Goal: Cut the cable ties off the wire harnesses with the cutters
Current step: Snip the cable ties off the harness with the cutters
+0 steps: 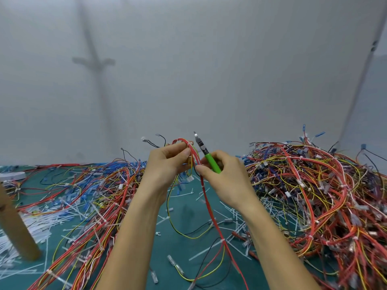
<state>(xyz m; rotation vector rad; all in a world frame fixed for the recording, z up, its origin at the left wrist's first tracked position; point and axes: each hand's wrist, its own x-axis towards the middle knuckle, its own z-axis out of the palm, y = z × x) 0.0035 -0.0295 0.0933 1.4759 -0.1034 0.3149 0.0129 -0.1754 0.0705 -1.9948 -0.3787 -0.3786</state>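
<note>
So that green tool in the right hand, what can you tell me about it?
The cutters are snips: dark metal blades on a green, plastic-looking handle. The right hand grips the handle, hiding its lower end. They tilt up and left, blades raised beside the red harness that the left hand holds.

Head-worn view, forward and down, close
</note>
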